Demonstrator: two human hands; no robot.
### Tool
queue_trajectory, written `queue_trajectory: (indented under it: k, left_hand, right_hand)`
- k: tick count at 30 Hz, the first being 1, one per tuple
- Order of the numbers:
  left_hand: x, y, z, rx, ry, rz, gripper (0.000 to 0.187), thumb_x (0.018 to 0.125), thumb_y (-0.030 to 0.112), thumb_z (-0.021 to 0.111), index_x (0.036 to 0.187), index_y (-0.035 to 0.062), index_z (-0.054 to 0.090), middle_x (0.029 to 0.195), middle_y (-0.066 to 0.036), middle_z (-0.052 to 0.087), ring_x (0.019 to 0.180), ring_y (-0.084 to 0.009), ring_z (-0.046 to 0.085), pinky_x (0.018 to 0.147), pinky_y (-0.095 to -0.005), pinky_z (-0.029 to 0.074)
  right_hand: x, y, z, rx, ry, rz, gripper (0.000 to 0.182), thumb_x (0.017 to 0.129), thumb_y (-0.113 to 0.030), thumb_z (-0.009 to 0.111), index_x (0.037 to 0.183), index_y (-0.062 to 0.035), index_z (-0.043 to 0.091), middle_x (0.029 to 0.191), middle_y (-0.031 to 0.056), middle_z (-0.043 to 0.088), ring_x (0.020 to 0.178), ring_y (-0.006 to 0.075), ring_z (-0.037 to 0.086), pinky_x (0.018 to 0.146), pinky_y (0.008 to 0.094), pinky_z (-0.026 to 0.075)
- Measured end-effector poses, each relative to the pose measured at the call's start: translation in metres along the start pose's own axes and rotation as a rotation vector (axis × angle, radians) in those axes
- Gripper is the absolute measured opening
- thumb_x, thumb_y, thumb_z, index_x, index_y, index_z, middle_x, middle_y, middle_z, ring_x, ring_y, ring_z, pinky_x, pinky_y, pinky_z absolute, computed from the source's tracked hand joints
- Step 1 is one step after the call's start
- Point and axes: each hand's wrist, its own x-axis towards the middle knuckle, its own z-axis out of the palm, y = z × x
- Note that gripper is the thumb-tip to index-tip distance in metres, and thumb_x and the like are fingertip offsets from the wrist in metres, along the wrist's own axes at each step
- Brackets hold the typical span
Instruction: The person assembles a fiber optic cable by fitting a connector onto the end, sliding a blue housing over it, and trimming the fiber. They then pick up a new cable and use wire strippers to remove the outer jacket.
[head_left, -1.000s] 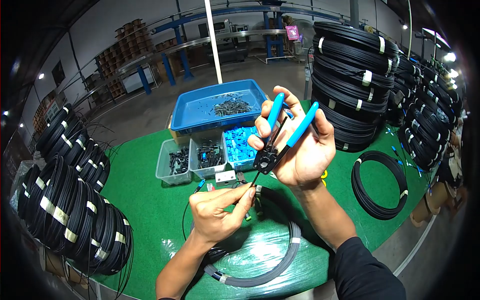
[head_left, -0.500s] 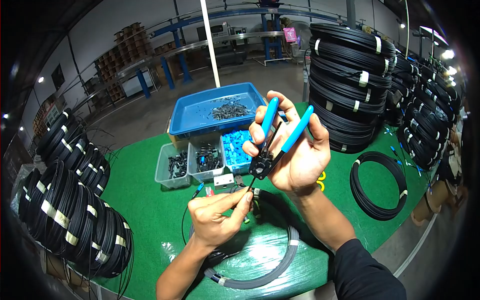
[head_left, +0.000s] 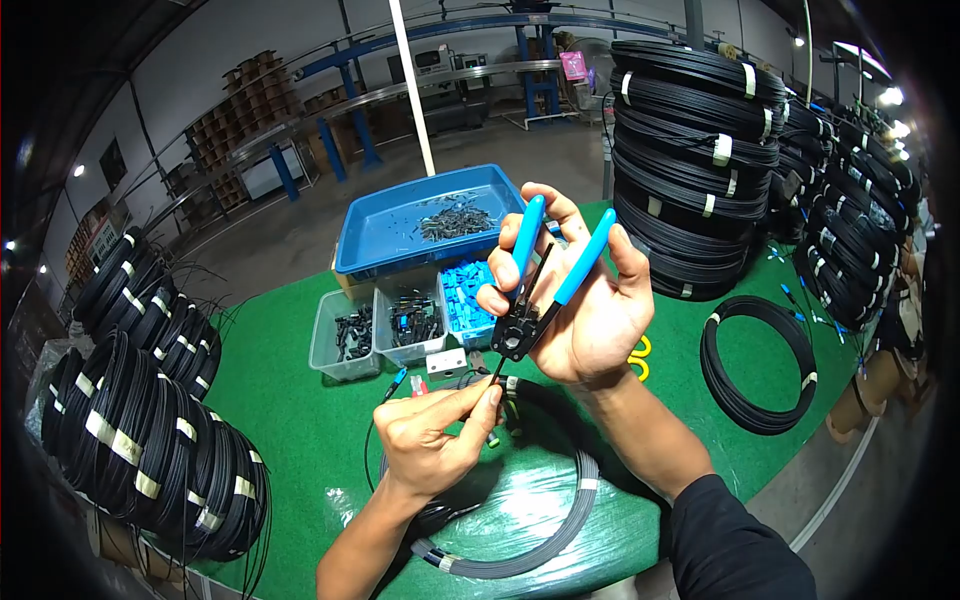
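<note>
My right hand [head_left: 600,325] is wrapped around a wire stripper [head_left: 583,262] with blue handles, which are spread apart in a V. Its black jaws point down toward my left hand [head_left: 435,440]. Between thumb and forefinger, that left hand pinches a thin black cable [head_left: 497,371], whose upper end meets the jaws. How far it reaches inside them is hidden. Below the hands lies a coil of cable [head_left: 588,500] tied with pale tape. A blue connector [head_left: 397,380] on a black lead sits left of the jaws, near a small white block [head_left: 446,364].
Behind the hands stand clear bins of black parts [head_left: 343,368] and blue connectors [head_left: 467,318], with a blue tray [head_left: 375,262] beyond. Cable coils pile up at left [head_left: 150,450] and right [head_left: 690,200]. A single coil [head_left: 707,370] and yellow-handled scissors [head_left: 640,365] lie on the right.
The wire stripper and my right hand have shifted slightly left in view, along with much of the background. My left hand keeps its pinch on the cable.
</note>
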Motion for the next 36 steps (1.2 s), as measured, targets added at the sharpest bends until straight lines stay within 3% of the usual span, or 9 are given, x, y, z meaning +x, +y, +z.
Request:
queue_trajectory:
  k: [12,15,21,24,27,34,36]
  left_hand:
    - [0.000,0.003,0.001,-0.009,0.003,0.006,0.015,0.083,0.002,0.074,0.097,-0.0012,0.077,0.065,-0.008,0.071,0.052,-0.0141,0.068,0.049,-0.0241,0.050]
    - [-0.001,0.002,0.002,-0.015,0.008,0.002,0.015,0.083,0.001,0.074,0.098,-0.0014,0.077,0.066,-0.008,0.072,0.052,-0.0143,0.068,0.049,-0.0243,0.050]
    - [0.000,0.002,0.001,0.006,0.002,0.014,0.011,0.085,0.000,0.072,0.094,-0.0037,0.076,0.063,-0.009,0.071,0.053,-0.0142,0.069,0.050,-0.0234,0.052]
    - [0.000,0.000,0.000,0.039,-0.024,0.024,0.012,0.083,0.000,0.073,0.094,-0.0034,0.076,0.063,-0.008,0.071,0.052,-0.0140,0.068,0.049,-0.0232,0.051]
    - [0.000,0.000,0.002,0.043,-0.014,0.086,0.014,0.079,0.002,0.076,0.093,0.0000,0.078,0.065,-0.009,0.071,0.050,-0.0158,0.067,0.047,-0.0253,0.049]
    - [-0.001,0.008,0.004,0.004,-0.128,0.051,0.013,0.078,0.003,0.077,0.091,0.0001,0.077,0.067,-0.010,0.072,0.051,-0.0177,0.068,0.047,-0.0256,0.051]
    - [-0.003,0.005,0.007,-0.027,-0.110,0.101,0.013,0.079,0.001,0.075,0.091,-0.0012,0.078,0.064,-0.008,0.071,0.048,-0.0125,0.066,0.045,-0.0224,0.048]
  right_hand:
    - [-0.001,-0.001,0.003,0.008,0.004,0.014,0.066,0.096,-0.051,0.043,0.141,-0.0029,0.037,0.114,0.0178,0.056,0.089,0.0271,0.057,0.073,0.0440,0.046]
    - [-0.001,0.000,0.008,0.001,0.056,0.006,0.059,0.098,-0.050,0.042,0.135,-0.0041,0.044,0.107,0.0163,0.057,0.086,0.0277,0.060,0.071,0.0436,0.050]
    - [-0.002,-0.001,0.003,-0.003,0.010,0.011,0.066,0.096,-0.052,0.043,0.140,-0.0032,0.037,0.114,0.0173,0.056,0.089,0.0275,0.057,0.073,0.0436,0.046]
    - [-0.002,-0.005,0.006,0.027,0.067,0.044,0.065,0.096,-0.056,0.042,0.134,-0.0035,0.044,0.109,0.0171,0.058,0.087,0.0295,0.057,0.074,0.0451,0.046]
    - [0.000,-0.011,0.011,0.051,0.261,0.101,0.062,0.094,-0.062,0.043,0.111,-0.0028,0.055,0.091,0.0157,0.063,0.076,0.0322,0.062,0.071,0.0442,0.051]
    - [0.001,-0.014,-0.005,-0.076,0.283,0.121,0.056,0.098,-0.056,0.040,0.104,-0.0034,0.058,0.077,0.0145,0.064,0.060,0.0278,0.062,0.060,0.0388,0.052]
    - [0.001,-0.013,-0.004,-0.101,0.320,0.108,0.053,0.099,-0.053,0.039,0.101,-0.0041,0.057,0.074,0.0134,0.062,0.055,0.0261,0.059,0.056,0.0370,0.051]
